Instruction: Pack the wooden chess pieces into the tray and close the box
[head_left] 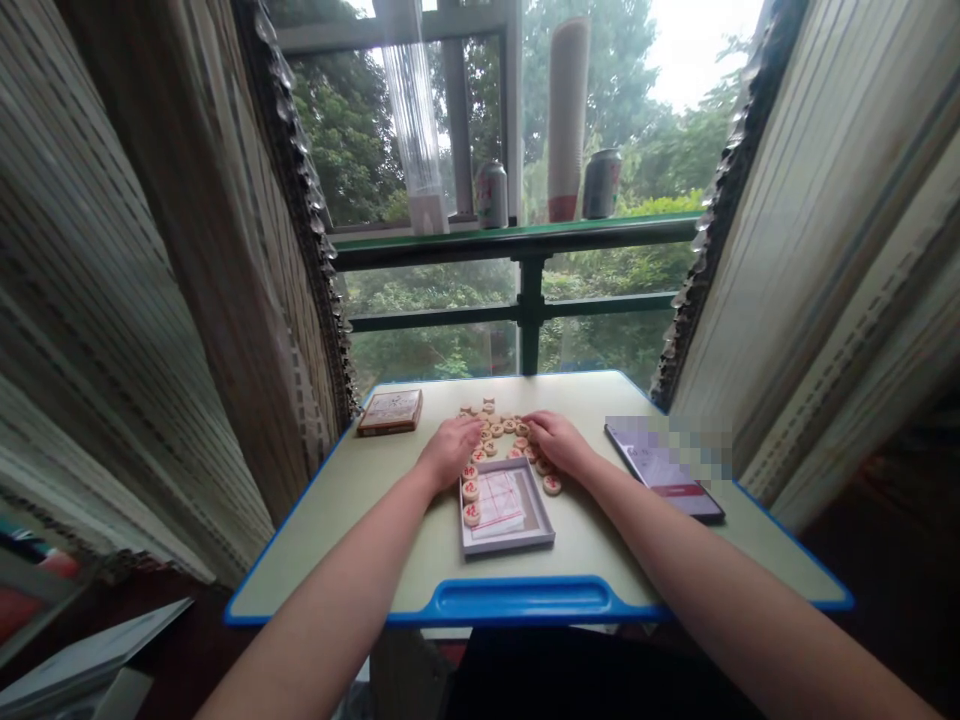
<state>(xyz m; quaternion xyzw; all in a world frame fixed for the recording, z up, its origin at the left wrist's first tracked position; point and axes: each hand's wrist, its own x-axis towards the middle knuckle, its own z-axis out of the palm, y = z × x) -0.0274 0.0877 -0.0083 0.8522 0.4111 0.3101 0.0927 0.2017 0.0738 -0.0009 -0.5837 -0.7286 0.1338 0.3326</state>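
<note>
Several round wooden game discs [501,428] with red marks lie scattered in the middle of a small table [360,520]. My left hand [452,450] rests palm down on the left side of the pile, fingers curled over some discs. My right hand [556,442] lies on the right side of the pile, fingers bent over discs. Just in front of the hands sits a shallow grey box tray [532,535] with a folded red-lined sheet [501,503] inside and three discs [470,492] lined along its left edge.
A brown box lid [390,411] lies at the table's back left. A phone [664,470] lies at the right. The table has a blue rim and front groove [525,600]. Two cans [492,195] and tall cup stacks [568,120] stand on the window ledge; curtains hang both sides.
</note>
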